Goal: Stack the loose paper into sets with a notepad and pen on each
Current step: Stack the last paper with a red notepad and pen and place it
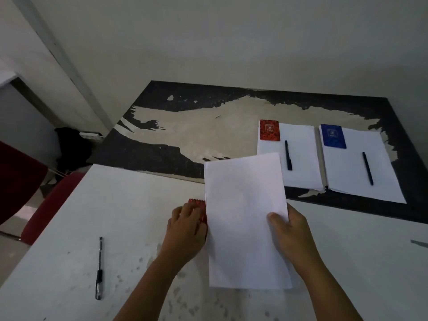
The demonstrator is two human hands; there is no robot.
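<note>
Head view looks down on a white table that butts against a worn black desk. Right hand grips a sheaf of paper by its right edge, thumb curled onto the top sheet and fingers hidden beneath; the sheaf stands tilted above the white table, its far corner overlapping the view of the desk. Left hand rests just left of the sheaf with fingers lying over a red notepad, whose spiral edge peeks out beyond the fingertips; whether the fingers pinch it or only lie on it I cannot tell. Well left of the sheaf, a black pen lies alone on the white table.

Beyond the sheaf, on the desk, sit two finished sets side by side. The nearer stack carries a second red pad at its far left corner and a dark pen below it. The stack to its right carries a blue pad and another pen.
</note>
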